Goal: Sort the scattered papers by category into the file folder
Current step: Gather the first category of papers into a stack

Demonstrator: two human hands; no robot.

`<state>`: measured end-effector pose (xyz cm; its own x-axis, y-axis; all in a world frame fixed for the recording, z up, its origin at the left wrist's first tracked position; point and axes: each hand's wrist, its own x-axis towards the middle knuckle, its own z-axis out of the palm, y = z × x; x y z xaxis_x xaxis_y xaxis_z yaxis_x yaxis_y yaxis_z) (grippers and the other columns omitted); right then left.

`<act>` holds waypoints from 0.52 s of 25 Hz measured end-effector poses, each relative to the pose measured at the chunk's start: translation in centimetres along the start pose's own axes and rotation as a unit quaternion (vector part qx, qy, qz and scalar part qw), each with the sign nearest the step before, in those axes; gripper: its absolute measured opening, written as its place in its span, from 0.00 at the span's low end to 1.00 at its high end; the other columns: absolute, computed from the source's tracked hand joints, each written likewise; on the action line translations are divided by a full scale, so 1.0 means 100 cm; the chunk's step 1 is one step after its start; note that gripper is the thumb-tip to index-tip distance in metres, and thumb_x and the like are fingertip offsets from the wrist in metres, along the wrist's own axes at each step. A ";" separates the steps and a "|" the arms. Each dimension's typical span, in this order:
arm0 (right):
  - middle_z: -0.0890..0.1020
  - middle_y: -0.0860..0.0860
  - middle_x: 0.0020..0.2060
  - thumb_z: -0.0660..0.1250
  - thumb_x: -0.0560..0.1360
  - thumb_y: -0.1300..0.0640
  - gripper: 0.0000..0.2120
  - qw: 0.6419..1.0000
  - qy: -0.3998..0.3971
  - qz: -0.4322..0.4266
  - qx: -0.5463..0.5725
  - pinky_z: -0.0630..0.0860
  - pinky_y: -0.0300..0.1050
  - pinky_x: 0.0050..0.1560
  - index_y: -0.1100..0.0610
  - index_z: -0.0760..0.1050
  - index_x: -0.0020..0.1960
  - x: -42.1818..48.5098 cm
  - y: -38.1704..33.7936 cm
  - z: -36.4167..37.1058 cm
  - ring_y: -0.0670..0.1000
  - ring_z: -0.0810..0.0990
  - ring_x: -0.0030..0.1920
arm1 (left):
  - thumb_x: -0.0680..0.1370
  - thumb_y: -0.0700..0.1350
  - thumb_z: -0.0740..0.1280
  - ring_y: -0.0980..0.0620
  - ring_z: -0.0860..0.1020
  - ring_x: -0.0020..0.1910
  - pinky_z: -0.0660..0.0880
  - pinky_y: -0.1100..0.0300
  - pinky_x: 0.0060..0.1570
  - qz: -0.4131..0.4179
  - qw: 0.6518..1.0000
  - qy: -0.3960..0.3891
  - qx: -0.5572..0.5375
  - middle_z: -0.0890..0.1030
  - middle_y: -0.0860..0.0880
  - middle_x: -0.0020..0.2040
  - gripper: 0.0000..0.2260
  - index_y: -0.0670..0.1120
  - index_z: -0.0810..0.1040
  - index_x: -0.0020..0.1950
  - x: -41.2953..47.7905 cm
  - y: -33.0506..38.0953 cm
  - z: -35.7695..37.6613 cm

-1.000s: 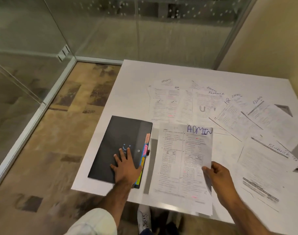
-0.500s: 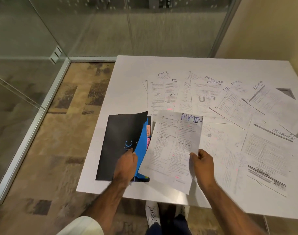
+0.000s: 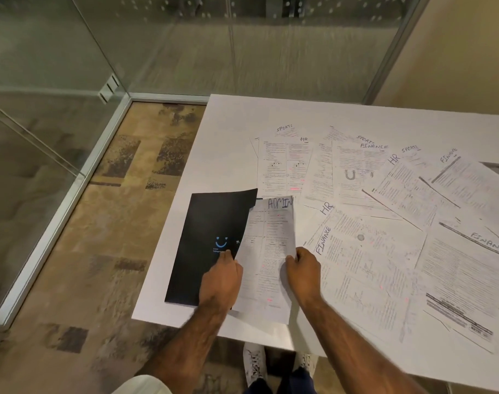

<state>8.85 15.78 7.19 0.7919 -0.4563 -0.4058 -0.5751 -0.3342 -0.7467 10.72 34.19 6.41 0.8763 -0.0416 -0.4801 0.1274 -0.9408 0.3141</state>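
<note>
1. White table (image 3: 231, 132) is sitting in a glass-walled corner, strewn with printed sheets.
2. Left hand (image 3: 221, 280) is pinching the black file folder (image 3: 211, 240) cover, fingers closed on its raised edge.
3. Right hand (image 3: 303, 270) is gripping the ADMIN paper (image 3: 271, 251), whose left edge is lying under the cover.
4. Sheets headed FINANCE (image 3: 364, 268), HR and SPORTS are overlapping to the right.
</note>
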 end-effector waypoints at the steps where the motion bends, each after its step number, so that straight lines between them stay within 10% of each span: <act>1: 0.77 0.47 0.34 0.61 0.79 0.63 0.09 1.000 -0.005 -0.003 0.000 0.66 0.35 0.30 0.57 0.73 0.40 0.002 -0.004 0.005 0.49 0.76 0.36 | 0.85 0.52 0.58 0.45 0.82 0.59 0.80 0.48 0.61 0.008 1.000 0.002 0.013 0.78 0.46 0.65 0.17 0.46 0.68 0.72 0.001 0.001 0.001; 13: 0.78 0.53 0.64 0.62 0.83 0.55 0.13 0.993 -0.112 0.019 0.044 0.78 0.47 0.58 0.58 0.72 0.66 0.011 -0.032 0.074 0.53 0.79 0.56 | 0.80 0.49 0.70 0.44 0.75 0.70 0.78 0.52 0.63 0.082 0.978 0.001 0.190 0.69 0.41 0.76 0.28 0.41 0.67 0.77 0.009 -0.009 0.012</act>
<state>13.05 22.44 5.27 0.8014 -0.2698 -0.5338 -0.5931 -0.2422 -0.7679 10.86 34.58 4.68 0.8713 -0.2021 -0.4472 -0.1964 -0.9787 0.0597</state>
